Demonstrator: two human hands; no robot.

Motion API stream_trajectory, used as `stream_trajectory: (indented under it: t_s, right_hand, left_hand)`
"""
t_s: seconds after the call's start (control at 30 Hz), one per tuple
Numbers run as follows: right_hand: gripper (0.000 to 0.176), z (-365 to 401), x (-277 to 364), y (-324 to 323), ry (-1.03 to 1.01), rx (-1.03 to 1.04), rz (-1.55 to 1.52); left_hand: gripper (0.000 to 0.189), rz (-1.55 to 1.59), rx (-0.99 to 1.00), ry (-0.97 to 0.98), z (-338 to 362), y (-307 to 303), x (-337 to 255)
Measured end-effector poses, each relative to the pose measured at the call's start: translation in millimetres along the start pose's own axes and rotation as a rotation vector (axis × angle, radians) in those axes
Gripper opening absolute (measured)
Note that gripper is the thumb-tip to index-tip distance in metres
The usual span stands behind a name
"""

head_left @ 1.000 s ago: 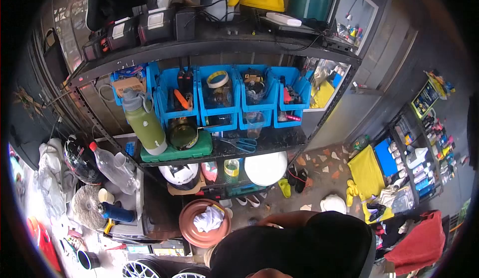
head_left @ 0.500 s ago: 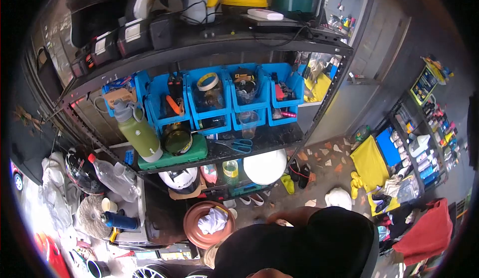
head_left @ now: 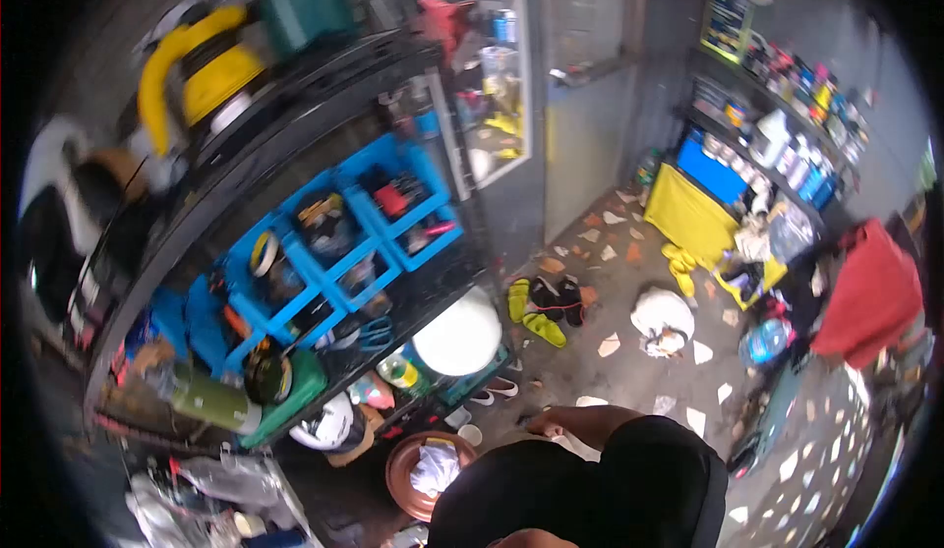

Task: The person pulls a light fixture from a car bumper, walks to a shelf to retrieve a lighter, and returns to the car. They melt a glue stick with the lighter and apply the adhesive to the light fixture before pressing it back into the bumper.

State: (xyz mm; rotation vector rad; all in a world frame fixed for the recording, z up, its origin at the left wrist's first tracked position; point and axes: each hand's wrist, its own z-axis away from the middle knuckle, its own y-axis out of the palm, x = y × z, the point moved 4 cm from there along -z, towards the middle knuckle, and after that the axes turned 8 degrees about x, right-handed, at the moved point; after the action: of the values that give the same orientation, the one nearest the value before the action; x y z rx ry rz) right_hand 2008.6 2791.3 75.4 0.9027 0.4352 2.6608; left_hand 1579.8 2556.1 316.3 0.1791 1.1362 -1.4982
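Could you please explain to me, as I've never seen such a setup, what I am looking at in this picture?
There is no robot here, only a person with bare hands. The single camera sits on the person's head and looks forward and down, so the black shirt fills the bottom. The right hand shows small in front of it; I cannot tell whether it holds anything. The left hand is out of view.

The dark shelf bears blue bins, blue-handled scissors, a green bottle and a green case. Near its foot, a reddish-brown basin holds white cloth.
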Motion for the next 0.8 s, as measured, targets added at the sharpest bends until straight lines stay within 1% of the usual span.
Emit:
stream_trajectory:
  t_s: [0.03,0.1,0.2,0.27,0.33,0.37,0.4,0.43,0.47,0.5,0.53,0.57,0.6,0.63,0.67,0.7,0.73,0.77,0.8]
  right_hand:
    - [0.044,-3.4,-1.3,-10.5,-0.088,-0.084,0.209]
    - [0.042,-8.1,-11.6,-26.6,-0.192,-0.201,0.409]
    - [0.039,52.3,15.8,-12.9,-0.151,-0.25,0.428]
    - [0.038,94.0,33.9,7.7,-0.255,-0.309,0.378]
    - [0.037,125.6,47.3,30.7,-0.448,-0.425,0.349]
    - [0.037,140.5,52.2,38.5,-0.542,-0.481,0.341]
    - [0.035,161.3,58.5,46.7,-0.485,-0.499,0.449]
    - [0.034,189.2,69.5,51.7,-0.427,-0.514,0.559]
    - [0.033,221.2,81.0,53.3,-0.367,-0.529,0.672]
    - [0.029,267.8,94.7,50.4,-0.378,-0.675,0.648]
    - [0.024,306.3,99.9,30.9,-0.427,-0.904,0.588]
    - [0.018,346.0,104.0,13.0,-0.479,-1.129,0.514]
    - [0.018,434.2,137.9,37.6,-0.416,-1.324,0.434]
    - [0.024,493.6,155.2,41.2,-0.663,-1.536,0.475]
    - [0.019,576.1,192.5,99.3,-0.735,-1.631,0.173]
    - [0.02,620.5,208.9,113.7,-1.19,-2.046,0.378]
    - [0.02,658.9,213.4,137.5,-1.336,-2.234,0.49]
    - [0.02,694.2,226.3,175.8,-1.433,-2.342,0.598]
    - [0.02,722.1,239.2,203.0,-1.484,-2.395,0.722]
  left_hand:
    - [0.029,-0.031,0.011,0.034,-9.2,-2.1,-13.6]
    - [0.029,-0.089,0.045,0.11,-28.7,-4.1,-44.3]
    - [0.029,-0.169,0.09,0.237,-52.2,-13.4,-84.5]
    - [0.029,-0.229,0.122,0.34,-67.5,-24.6,-110.8]
    - [0.029,-0.343,0.193,0.499,-88.4,-33.2,-146.5]
    - [0.022,-0.593,0.27,0.596,-106.5,-32.8,-172.6]
    - [0.021,-0.422,0.282,0.617,-76.1,-22.5,-225.5]
    - [0.021,-0.25,0.291,0.634,-26.5,-18.8,-297.1]
    - [0.025,-0.302,0.224,0.809,-1.6,-24.2,-343.0]
    - [0.029,-0.349,0.151,0.982,25.2,-31.7,-383.5]
    - [0.022,-0.42,0.17,0.993,61.2,-44.4,-429.9]
    - [0.02,-0.491,0.192,1.001,95.3,-56.6,-472.2]
    - [0.03,-0.44,0.122,1.165,118.7,-65.9,-505.7]
    - [0.046,-0.386,0.048,1.322,139.4,-73.9,-532.9]
    - [0.055,-0.361,0.029,1.425,162.9,-82.0,-554.6]
    - [0.063,-0.342,-0.01,1.509,184.3,-88.6,-571.3]
    - [0.065,-0.258,0.033,1.624,205.8,-87.5,-584.8]
    - [0.068,-0.177,0.059,1.73,229.6,-84.7,-595.6]
    - [0.068,-0.097,0.239,1.745,253.6,-73.3,-602.9]
